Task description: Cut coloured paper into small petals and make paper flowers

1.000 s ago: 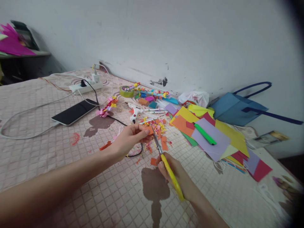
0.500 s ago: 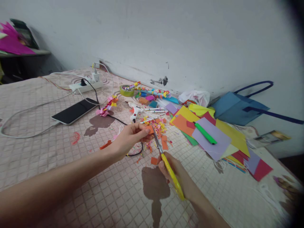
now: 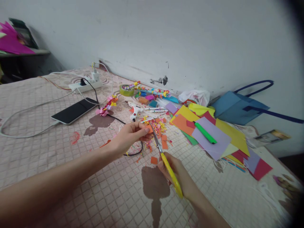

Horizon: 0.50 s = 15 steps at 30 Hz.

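Observation:
Between the fingertips of my left hand (image 3: 133,135) is a small piece of orange paper (image 3: 149,129), pinched by its edge. My right hand (image 3: 175,171) is wrapped round the yellow handles of a pair of scissors (image 3: 169,167). The scissor blades point away from me and lie against the right side of the orange piece. Beneath and beyond the blades is a heap of colourful paper scraps (image 3: 158,124). A loose orange square (image 3: 154,160) lies on the cloth near my right fingers.
A glue gun (image 3: 136,110), tape roll (image 3: 126,91) and paper-flower strip (image 3: 107,107) lie beyond my hands. Coloured sheets with a green cutter (image 3: 205,133) and a blue bag (image 3: 239,107) are at right. A phone (image 3: 74,111) and power strip (image 3: 85,86) sit left, with cables trailing across the cloth.
My left hand has shifted very slightly left with the orange piece. The scissors stay at its edge, and my right hand has hardly moved.

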Each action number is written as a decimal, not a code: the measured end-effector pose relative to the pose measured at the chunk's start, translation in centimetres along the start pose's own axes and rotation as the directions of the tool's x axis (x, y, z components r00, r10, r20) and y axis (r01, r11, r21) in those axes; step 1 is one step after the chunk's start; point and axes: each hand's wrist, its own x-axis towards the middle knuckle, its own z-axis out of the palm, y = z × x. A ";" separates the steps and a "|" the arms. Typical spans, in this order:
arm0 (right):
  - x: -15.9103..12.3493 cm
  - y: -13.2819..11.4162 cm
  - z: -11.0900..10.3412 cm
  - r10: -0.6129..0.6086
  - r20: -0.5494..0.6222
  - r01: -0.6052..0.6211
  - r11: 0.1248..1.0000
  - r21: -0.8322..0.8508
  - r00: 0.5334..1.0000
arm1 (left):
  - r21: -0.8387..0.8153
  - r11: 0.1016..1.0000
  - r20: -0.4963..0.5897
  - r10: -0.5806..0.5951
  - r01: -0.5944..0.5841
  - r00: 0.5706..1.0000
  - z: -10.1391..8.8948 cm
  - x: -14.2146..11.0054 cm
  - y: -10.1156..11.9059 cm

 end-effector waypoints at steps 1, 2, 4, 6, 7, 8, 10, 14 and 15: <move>0.0 0.1 0.0 -0.005 -0.008 0.005 1.000 -0.007 1.000 | 0.000 1.000 0.001 -0.002 0.002 1.000 0.0 0.0 0.0; 0.0 0.3 0.1 -0.008 -0.013 0.008 1.000 -0.012 1.000 | 0.002 1.000 0.000 -0.003 0.003 1.000 0.0 0.0 0.0; 0.1 0.7 0.1 -0.010 -0.015 0.010 1.000 -0.017 1.000 | 0.009 1.000 -0.003 -0.004 0.004 1.000 0.1 0.0 0.1; 0.2 1.2 0.1 -0.006 -0.019 0.006 1.000 -0.015 1.000 | 0.020 1.000 -0.005 0.001 -0.001 1.000 0.1 0.0 0.2; 0.3 1.4 0.0 0.003 -0.026 -0.003 1.000 -0.009 1.000 | 0.036 0.999 -0.007 0.003 -0.003 1.000 0.1 0.0 0.3; 0.5 1.6 -0.1 0.018 -0.036 -0.018 1.000 0.001 0.999 | 0.067 0.998 -0.007 0.002 -0.002 1.000 0.0 0.0 0.4; 0.8 1.8 -0.5 0.066 -0.063 -0.064 0.997 0.033 0.996 | 0.207 0.978 0.044 -0.025 0.015 0.999 -0.1 -0.1 0.4; 1.3 2.1 -1.3 0.142 -0.128 -0.132 0.988 0.086 0.982 | 0.682 0.724 0.323 -0.173 -0.102 0.930 -0.5 -0.6 0.1; 1.4 2.2 -1.5 0.148 -0.138 -0.136 0.987 0.091 0.979 | 0.772 0.610 0.360 -0.191 -0.177 0.913 -0.5 -0.8 0.0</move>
